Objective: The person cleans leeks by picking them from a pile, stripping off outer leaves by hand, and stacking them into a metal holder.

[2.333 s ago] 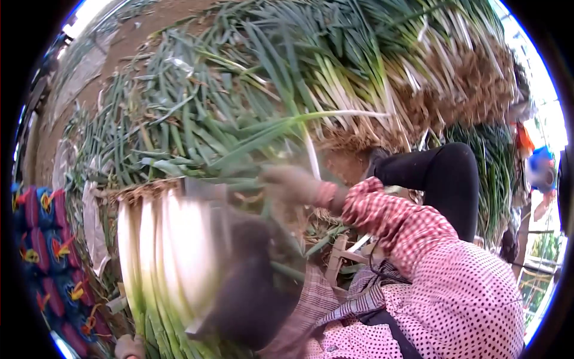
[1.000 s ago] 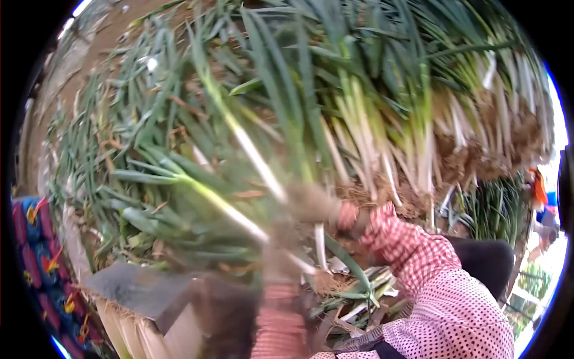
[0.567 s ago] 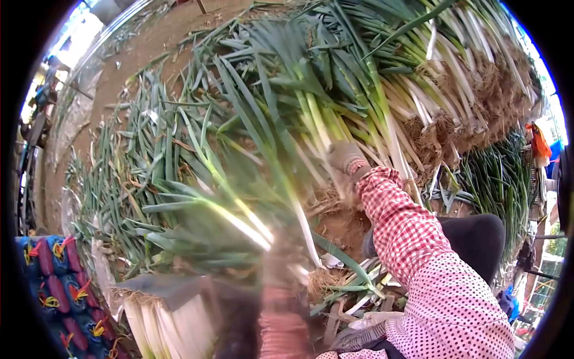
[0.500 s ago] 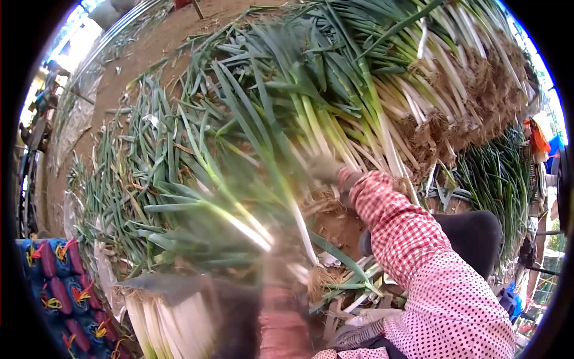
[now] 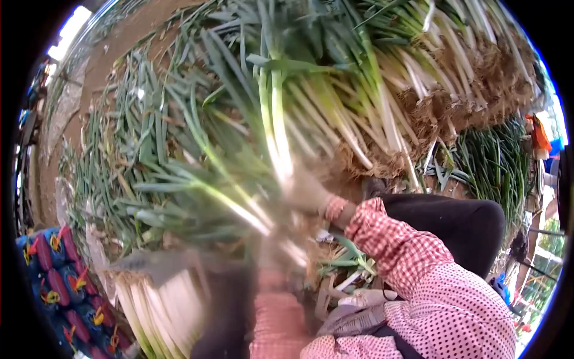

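Taking the white bundle [image 5: 164,311] as your landmark, your left hand [image 5: 272,254] is working just to its right, closing around the pale stems of a few leeks [image 5: 239,214], roots poking out past it. Your right hand [image 5: 308,191] is gripping two more leeks [image 5: 278,128], farther up and right; blur is hiding the fingers of both. A grey sheet [image 5: 155,266] is edging the bundle's root end, and a patterned cover [image 5: 66,293] is closing off its left side. Bare soil [image 5: 128,51] is opening well above it, beyond loose leaves [image 5: 128,137]. Up and right of it, the leek pile [image 5: 359,113] is crowding the space, while your bent leg [image 5: 454,224] is blocking the way farther right.
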The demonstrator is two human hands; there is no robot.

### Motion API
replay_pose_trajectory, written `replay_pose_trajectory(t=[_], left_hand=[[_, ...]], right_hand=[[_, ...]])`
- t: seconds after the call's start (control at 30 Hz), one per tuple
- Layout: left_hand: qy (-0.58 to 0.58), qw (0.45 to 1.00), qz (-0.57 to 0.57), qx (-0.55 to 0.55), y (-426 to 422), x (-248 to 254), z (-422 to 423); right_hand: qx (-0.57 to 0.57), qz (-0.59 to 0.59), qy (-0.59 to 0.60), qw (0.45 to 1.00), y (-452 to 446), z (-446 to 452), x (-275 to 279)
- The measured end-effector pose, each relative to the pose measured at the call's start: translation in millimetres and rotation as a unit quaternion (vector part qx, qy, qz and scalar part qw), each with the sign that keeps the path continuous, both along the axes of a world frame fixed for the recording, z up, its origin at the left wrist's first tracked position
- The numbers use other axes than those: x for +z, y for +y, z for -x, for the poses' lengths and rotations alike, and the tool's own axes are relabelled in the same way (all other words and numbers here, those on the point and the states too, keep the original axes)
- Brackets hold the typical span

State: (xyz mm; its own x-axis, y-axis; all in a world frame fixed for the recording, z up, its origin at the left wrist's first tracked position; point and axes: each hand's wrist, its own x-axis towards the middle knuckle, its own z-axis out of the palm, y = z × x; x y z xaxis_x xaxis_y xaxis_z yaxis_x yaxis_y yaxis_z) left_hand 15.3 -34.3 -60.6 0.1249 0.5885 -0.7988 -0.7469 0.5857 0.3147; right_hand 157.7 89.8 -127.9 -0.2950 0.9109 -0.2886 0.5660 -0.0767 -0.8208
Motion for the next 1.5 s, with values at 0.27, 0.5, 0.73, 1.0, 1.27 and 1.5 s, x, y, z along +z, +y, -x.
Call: replay_pose_trajectory(t=[0.27, 0.5, 0.73, 1.0, 1.27, 1.5], left_hand=[[0.054, 0.995, 0.073, -0.052, -73, -72, 13], [-0.080, 0.996, 0.025, 0.006, -71, -24, 3], [0.062, 0.989, -0.056, -0.119, -70, -53, -7], [-0.063, 0.994, -0.060, 0.062, -67, -18, -36], [-0.252, 0.934, -0.232, 0.102, -34, 13, -52], [-0.091, 0.980, -0.176, 0.027, -53, 47, -32]], right_hand=[[-0.030, 0.076, 0.043, 0.996, -123, 14, -20], [-0.137, 0.115, 0.042, 0.983, -126, 13, -6], [-0.340, 0.207, 0.126, 0.909, -111, 5, 42], [-0.270, 0.196, 0.349, 0.876, -138, -28, 78], [-0.130, -0.082, 0.341, 0.927, -151, -32, 133], [-0.016, 0.212, 0.176, 0.961, -204, -66, 250]])
